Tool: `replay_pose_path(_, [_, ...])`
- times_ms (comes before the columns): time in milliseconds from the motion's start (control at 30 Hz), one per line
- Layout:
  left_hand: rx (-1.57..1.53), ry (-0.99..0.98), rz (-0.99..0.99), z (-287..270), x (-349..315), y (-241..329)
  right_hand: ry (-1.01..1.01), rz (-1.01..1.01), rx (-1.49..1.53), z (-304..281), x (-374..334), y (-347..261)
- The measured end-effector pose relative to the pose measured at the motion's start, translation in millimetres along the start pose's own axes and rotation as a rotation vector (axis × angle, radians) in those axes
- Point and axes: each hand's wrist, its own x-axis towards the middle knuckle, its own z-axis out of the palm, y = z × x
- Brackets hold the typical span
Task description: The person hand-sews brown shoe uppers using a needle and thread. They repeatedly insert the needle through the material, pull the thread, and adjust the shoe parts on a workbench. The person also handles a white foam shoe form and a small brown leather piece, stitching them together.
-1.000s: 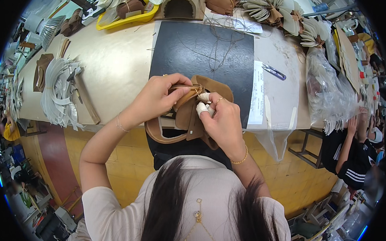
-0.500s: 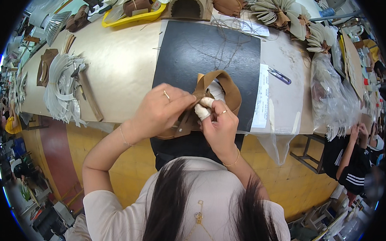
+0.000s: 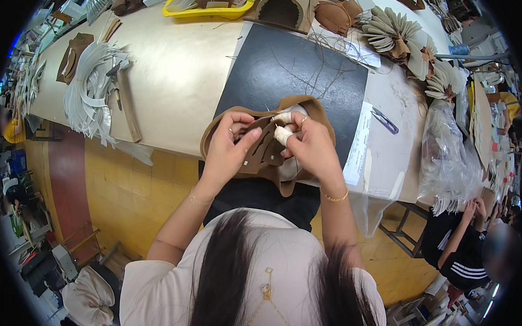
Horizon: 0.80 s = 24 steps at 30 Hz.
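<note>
A brown leather piece [image 3: 317, 111] with curved strap-like edges and small white marks lies bunched at the front edge of the table. My left hand [image 3: 229, 147] grips its left side, with the fingers tucked inside the fold and the thumb over the leather. White tape wraps the thumb and a finger of my right hand [image 3: 317, 151], which are closed at the middle of the leather's upper edge. A fine thread-like line shows beside those fingertips; whether they also pinch a needle is too small to tell.
Under the leather lies a black mat [image 3: 288, 65]. To the left are a hammer [image 3: 127, 102] and a bundle of white strips [image 3: 92, 91]. Thread snips [image 3: 385, 122] rest on the right, near a plastic bag [image 3: 451, 151]. A yellow tray [image 3: 209, 12] stands at the back.
My left hand has moved from the pinch near my right fingertips to the leather's left side. The leather is spread wider, showing its inside. The view has turned slightly.
</note>
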Motion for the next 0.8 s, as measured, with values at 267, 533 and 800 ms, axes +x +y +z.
replay_pose_path(267, [-0.111, -0.085, 0.051, 0, 18, 4, 0.026, -0.318, -0.152, -11, 4, 9])
replay_pose_path(533, [-0.008, -0.092, -0.003, 0, 10, 8, 0.187, -0.311, -0.204, -3, -1, 14])
replay_pose_path(800, [-0.051, -0.085, 0.045, 7, 7, 6, 0.150, -0.244, -0.049, 0, -5, 0])
